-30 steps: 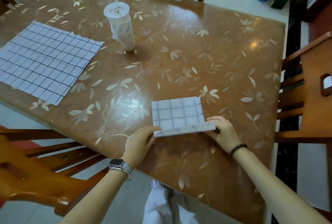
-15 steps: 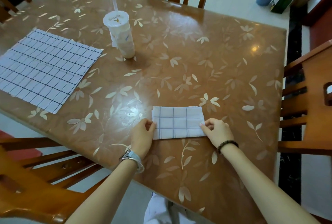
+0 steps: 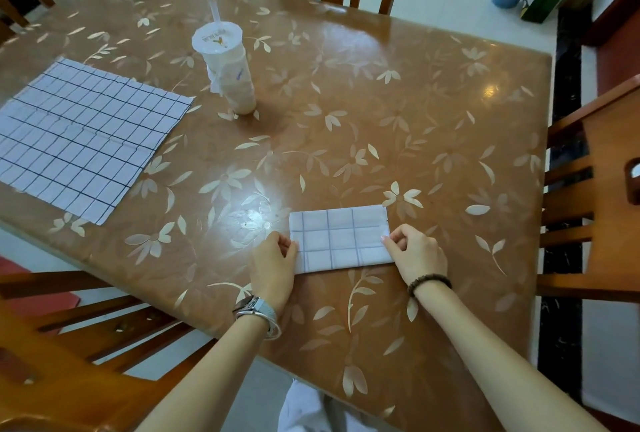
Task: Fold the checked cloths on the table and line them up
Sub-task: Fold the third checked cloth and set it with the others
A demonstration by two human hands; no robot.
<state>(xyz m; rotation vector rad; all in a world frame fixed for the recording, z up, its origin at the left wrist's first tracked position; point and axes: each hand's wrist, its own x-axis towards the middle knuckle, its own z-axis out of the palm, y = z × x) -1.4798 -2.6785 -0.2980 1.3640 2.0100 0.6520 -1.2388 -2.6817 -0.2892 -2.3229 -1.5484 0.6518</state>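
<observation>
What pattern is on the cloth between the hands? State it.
The cloth is white with thin dark checks; head view.

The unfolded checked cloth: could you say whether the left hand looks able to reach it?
Probably yes, after releasing the folded cloth: only bare table lies between the left hand and the unfolded cloth; the cup stands beyond that path.

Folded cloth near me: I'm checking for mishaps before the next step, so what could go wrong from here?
1. The left hand and right hand hold the folded cloth at its short ends; on release, the layers may slip out of line.
2. The cup with a straw stands close beside the flat cloth; pulling that cloth over could tip it.
</observation>
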